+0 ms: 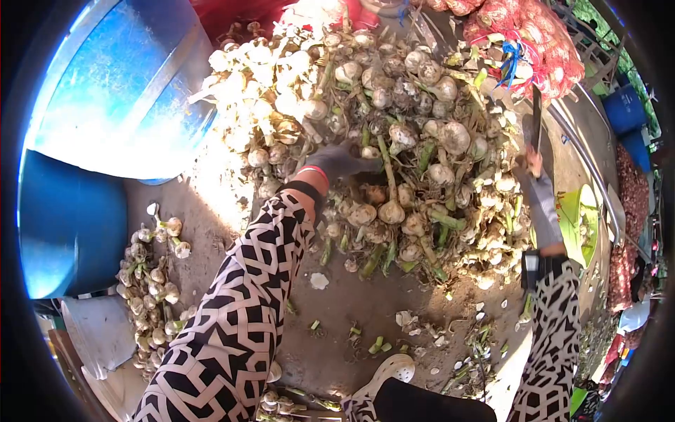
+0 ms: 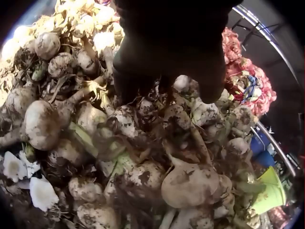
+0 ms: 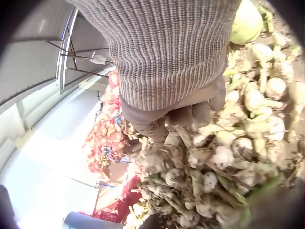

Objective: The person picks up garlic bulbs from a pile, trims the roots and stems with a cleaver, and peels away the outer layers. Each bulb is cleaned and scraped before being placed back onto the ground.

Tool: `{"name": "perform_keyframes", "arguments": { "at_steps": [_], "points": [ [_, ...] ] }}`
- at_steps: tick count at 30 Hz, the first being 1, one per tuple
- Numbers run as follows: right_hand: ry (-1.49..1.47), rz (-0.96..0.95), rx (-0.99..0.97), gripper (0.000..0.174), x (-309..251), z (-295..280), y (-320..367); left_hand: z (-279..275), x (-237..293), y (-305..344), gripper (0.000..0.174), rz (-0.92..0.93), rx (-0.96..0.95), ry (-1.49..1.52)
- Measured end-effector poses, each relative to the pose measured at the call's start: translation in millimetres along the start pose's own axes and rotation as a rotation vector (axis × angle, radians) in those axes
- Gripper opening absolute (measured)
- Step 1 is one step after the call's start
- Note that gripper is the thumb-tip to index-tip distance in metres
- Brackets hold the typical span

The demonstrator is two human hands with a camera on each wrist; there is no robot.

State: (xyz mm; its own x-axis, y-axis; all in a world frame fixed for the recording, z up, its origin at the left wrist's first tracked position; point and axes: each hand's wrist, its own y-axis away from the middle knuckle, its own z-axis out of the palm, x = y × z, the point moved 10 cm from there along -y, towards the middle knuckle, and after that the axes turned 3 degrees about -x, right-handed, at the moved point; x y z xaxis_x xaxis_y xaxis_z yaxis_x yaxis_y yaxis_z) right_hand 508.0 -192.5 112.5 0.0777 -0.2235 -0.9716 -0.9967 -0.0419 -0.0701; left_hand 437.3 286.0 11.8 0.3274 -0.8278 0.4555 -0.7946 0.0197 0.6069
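Observation:
A big heap of garlic bulbs [image 1: 441, 174] with stems and dry soil on them lies in front of me. My left hand [image 1: 341, 162], in a dark grey glove, reaches into the middle of the heap. In the left wrist view that hand is a dark shape, its thumb and fingers apart and their tips down among the bulbs. At the heap's right edge, my right hand [image 1: 540, 190] wears a ribbed grey glove with bare fingertips. Its fingers [image 3: 200, 113] are curled, and it grips a knife [image 1: 536, 119] whose dark narrow blade points away from me.
Large blue barrels [image 1: 74, 225] stand at left, beside a smaller row of garlic [image 1: 151, 281]. Red net sacks [image 1: 534, 49] of garlic sit at the back right. A lime-green bucket [image 1: 587, 225] is right of my right arm. Cut stems [image 1: 380, 344] litter the ground near my shoe [image 1: 397, 367].

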Motion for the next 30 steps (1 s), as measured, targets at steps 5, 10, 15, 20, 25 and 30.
{"name": "perform_keyframes", "arguments": {
  "at_steps": [5,10,15,20,25,30],
  "points": [
    [0.261,0.346,0.203,0.040,21.2,54.0,-100.7,-6.6,6.5,-0.4,0.092,-0.087,0.051,-0.413],
    [0.381,0.328,0.088,0.071,121.6,40.8,-128.0,4.7,-11.2,-24.0,0.069,0.032,0.099,-0.338],
    [0.561,-0.012,-0.200,0.061,43.5,119.0,-4.9,96.5,-17.2,22.0,0.043,0.124,-0.083,-0.059],
    [0.846,0.171,-0.549,0.051,17.6,224.1,99.6,175.2,-15.8,121.8,0.036,0.173,-0.007,-0.073],
    [0.265,0.268,-0.523,0.043,41.1,225.0,206.2,253.4,-30.1,178.8,0.045,0.234,0.017,-0.066],
    [0.575,-0.231,-0.507,0.035,-30.3,196.6,263.2,218.6,-25.1,247.2,0.043,0.060,0.406,0.234]
  ]
}}
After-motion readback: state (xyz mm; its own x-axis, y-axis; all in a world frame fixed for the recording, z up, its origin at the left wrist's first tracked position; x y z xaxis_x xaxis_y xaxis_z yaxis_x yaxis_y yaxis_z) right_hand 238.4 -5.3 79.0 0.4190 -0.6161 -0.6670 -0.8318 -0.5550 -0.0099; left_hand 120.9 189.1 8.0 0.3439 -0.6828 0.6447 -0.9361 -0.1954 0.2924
